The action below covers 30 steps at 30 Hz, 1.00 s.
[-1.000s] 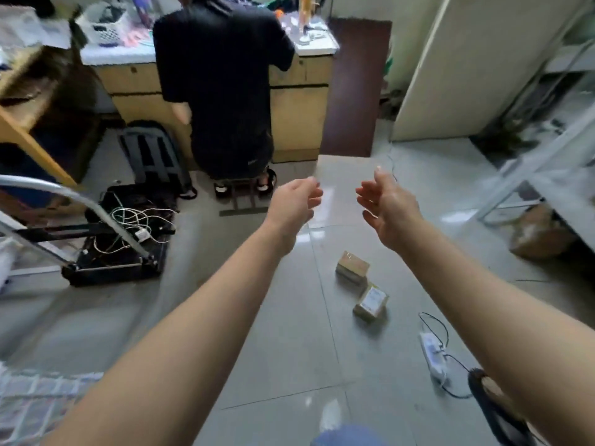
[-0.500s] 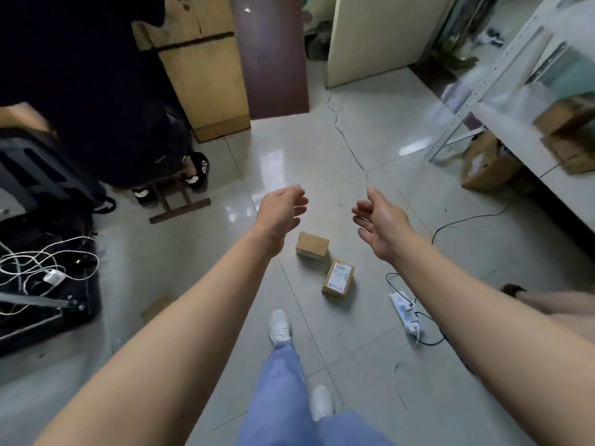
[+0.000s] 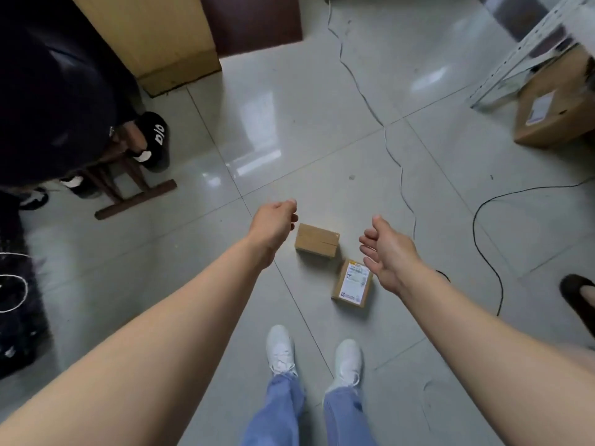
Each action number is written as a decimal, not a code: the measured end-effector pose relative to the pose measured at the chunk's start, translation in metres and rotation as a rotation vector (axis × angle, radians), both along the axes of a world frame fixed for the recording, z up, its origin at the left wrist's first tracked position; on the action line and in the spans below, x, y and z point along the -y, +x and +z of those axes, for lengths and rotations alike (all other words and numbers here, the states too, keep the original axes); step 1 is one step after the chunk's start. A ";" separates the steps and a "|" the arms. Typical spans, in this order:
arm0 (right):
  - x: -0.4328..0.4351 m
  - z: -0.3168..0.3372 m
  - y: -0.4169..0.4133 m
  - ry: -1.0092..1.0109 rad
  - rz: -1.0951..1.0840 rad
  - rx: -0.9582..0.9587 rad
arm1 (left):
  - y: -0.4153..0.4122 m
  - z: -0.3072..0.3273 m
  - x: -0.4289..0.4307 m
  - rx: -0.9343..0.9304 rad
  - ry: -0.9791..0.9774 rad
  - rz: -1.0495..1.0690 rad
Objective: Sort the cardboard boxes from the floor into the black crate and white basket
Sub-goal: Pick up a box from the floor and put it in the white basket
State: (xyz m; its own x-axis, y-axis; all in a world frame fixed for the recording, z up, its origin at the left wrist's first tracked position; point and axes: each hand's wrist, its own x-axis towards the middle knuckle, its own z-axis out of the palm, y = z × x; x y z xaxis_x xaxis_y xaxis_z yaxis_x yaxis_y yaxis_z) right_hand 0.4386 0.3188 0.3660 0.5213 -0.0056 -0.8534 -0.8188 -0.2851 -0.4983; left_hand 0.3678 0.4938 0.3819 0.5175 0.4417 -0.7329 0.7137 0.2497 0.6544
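Observation:
Two small cardboard boxes lie on the tiled floor in front of my feet. The plain brown box (image 3: 317, 240) is the farther one; the box with a white label (image 3: 353, 283) lies just right of and nearer than it. My left hand (image 3: 273, 224) hovers above the floor left of the plain box, fingers loosely curled and empty. Over the labelled box's upper right corner hangs my right hand (image 3: 388, 251), fingers relaxed and apart, holding nothing. Neither the black crate nor the white basket is in view.
A seated person in black (image 3: 54, 101) on a wooden stool (image 3: 128, 191) is at the left by a wooden cabinet (image 3: 154, 40). A larger cardboard box (image 3: 553, 104) sits under a metal shelf at the right. Cables (image 3: 483, 239) trail across the floor at right.
The view has tilted down and moved closer to the two boxes. Both hands have lowered towards them, and my feet have come together in view.

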 end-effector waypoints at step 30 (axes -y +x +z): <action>-0.022 -0.291 0.057 -0.073 0.073 -0.134 | 0.070 -0.307 0.013 -0.185 -0.122 0.146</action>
State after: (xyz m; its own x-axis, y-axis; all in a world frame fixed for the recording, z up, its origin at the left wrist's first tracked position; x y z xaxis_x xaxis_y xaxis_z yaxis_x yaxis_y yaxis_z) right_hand 0.4960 0.3413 0.0746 0.4040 -0.0361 -0.9140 -0.8523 -0.3778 -0.3618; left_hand 0.4377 0.4813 0.0745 0.3076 0.4041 -0.8614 0.7689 0.4277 0.4752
